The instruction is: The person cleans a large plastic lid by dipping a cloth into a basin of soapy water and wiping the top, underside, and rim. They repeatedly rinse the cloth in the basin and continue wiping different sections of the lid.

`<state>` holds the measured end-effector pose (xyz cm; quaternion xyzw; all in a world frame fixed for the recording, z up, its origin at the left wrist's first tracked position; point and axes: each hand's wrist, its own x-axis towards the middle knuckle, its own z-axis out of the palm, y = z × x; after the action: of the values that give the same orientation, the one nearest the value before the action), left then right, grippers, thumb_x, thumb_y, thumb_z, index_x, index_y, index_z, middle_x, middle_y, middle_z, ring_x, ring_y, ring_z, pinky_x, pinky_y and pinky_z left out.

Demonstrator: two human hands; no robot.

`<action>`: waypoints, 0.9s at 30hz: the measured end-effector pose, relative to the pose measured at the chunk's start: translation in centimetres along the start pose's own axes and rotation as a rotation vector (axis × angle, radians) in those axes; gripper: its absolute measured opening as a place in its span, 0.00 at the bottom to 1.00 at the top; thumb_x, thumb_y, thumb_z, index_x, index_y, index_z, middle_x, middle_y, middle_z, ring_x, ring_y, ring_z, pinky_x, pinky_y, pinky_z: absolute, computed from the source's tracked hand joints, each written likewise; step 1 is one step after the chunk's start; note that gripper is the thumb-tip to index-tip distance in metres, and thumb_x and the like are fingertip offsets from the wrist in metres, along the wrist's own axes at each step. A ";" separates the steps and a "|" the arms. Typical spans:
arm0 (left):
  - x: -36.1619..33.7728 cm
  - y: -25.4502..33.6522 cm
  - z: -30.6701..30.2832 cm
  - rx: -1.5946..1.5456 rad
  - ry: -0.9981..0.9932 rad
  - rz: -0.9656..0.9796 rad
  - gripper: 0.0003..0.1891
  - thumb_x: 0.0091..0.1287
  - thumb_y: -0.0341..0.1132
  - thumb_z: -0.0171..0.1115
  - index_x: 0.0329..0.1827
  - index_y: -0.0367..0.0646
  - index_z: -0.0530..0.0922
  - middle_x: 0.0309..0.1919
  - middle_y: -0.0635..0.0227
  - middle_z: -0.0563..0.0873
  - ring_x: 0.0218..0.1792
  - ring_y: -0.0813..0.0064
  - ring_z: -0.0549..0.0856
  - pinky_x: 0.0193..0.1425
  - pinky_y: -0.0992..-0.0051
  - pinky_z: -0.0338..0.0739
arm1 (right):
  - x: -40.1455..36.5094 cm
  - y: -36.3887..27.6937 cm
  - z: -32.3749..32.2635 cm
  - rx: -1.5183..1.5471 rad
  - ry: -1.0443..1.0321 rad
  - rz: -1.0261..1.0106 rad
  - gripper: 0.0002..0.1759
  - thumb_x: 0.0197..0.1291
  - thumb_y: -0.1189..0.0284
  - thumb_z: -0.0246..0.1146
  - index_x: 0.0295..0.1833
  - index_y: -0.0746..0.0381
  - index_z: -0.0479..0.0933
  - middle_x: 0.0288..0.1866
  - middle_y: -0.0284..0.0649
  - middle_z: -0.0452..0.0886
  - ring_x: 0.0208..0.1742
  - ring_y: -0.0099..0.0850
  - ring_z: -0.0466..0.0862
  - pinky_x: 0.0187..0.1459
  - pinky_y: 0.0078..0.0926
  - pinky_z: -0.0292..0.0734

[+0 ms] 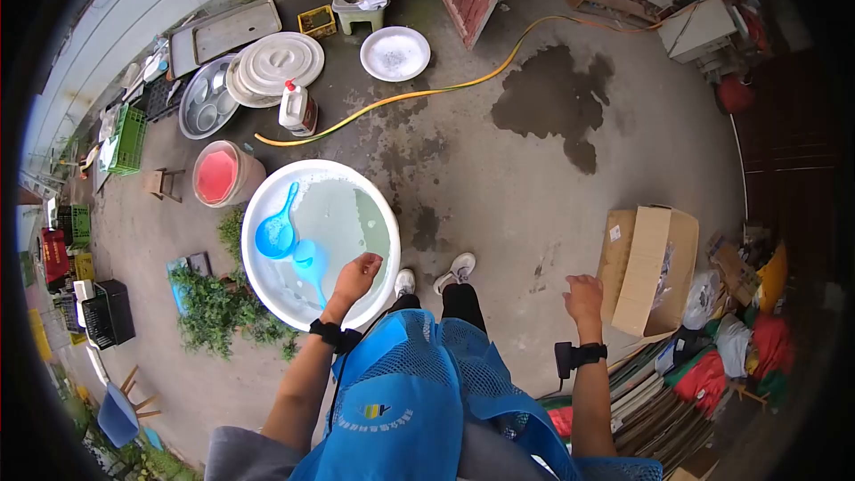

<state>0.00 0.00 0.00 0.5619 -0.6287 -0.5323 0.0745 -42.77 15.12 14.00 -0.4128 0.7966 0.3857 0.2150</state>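
Observation:
My left hand (357, 275) hangs over the right side of a large white tub (389, 214), its fingers curled together with nothing visible in them. Water fills the tub. Inside it, a blue dipper (275, 236) lies with its handle pointing up and away. Beside it is a second, paler blue dipper (309, 260), partly under the water, its handle pointing back toward me. Out to the right, my right hand (584, 295) hangs in the air left of an open cardboard box (655, 276). Its fingers are loosely bent and apart, holding nothing.
A yellow hose (419, 96) snakes across the concrete. Beyond the tub stand a bucket with something red (216, 176), a white jug (297, 110), round lids (280, 63) and a white basin (394, 53). Leafy plants (218, 307) grow left; bags and planks crowd the right.

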 end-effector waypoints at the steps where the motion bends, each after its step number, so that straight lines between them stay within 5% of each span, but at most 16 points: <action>1: -0.1 0.3 0.8 -0.016 0.027 0.002 0.16 0.69 0.44 0.56 0.49 0.42 0.80 0.38 0.54 0.86 0.40 0.60 0.86 0.47 0.66 0.79 | 0.6 0.0 0.9 0.501 0.034 -0.120 0.26 0.58 0.57 0.66 0.61 0.54 0.74 0.55 0.43 0.80 0.59 0.39 0.76 0.59 0.39 0.67; 2: -0.1 0.5 1.6 -0.032 0.050 0.003 0.15 0.69 0.44 0.57 0.48 0.42 0.80 0.38 0.56 0.86 0.40 0.59 0.86 0.47 0.66 0.79 | 1.7 0.1 1.5 0.999 0.054 -0.245 0.22 0.61 0.60 0.63 0.59 0.55 0.74 0.50 0.45 0.83 0.51 0.38 0.83 0.50 0.33 0.76; 5: 6.0 4.3 0.7 -0.006 0.085 -0.089 0.14 0.69 0.43 0.56 0.47 0.43 0.80 0.39 0.57 0.86 0.40 0.60 0.86 0.46 0.66 0.79 | 10.5 -1.3 -4.6 0.949 -0.142 -0.465 0.20 0.63 0.62 0.60 0.58 0.58 0.75 0.46 0.45 0.83 0.43 0.38 0.84 0.47 0.29 0.77; 9: 11.5 7.4 2.8 -0.008 0.139 -0.210 0.14 0.68 0.42 0.57 0.47 0.44 0.81 0.41 0.56 0.86 0.40 0.60 0.86 0.47 0.66 0.78 | 19.6 -2.1 -11.8 0.292 0.130 -0.615 0.19 0.63 0.62 0.59 0.56 0.59 0.75 0.49 0.45 0.82 0.48 0.41 0.83 0.49 0.35 0.77; 18: 20.0 11.5 4.9 -0.053 0.225 -0.408 0.16 0.67 0.45 0.54 0.46 0.43 0.80 0.43 0.53 0.84 0.46 0.53 0.83 0.51 0.60 0.76 | 31.4 -4.2 -28.1 0.316 0.159 -0.796 0.18 0.60 0.66 0.59 0.54 0.59 0.76 0.49 0.47 0.82 0.49 0.45 0.81 0.49 0.37 0.76; 27: 30.1 10.4 -0.7 0.073 0.124 -0.470 0.11 0.61 0.38 0.57 0.42 0.49 0.83 0.45 0.56 0.82 0.48 0.53 0.82 0.55 0.61 0.75 | 41.5 -13.3 -32.2 0.302 0.018 -0.811 0.15 0.59 0.69 0.61 0.52 0.55 0.77 0.49 0.45 0.81 0.49 0.46 0.81 0.50 0.39 0.76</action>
<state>-16.75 -26.14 -7.05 0.7269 -0.4937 -0.4762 -0.0333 -56.12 -35.54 0.40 -0.6596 0.6193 0.1454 0.4004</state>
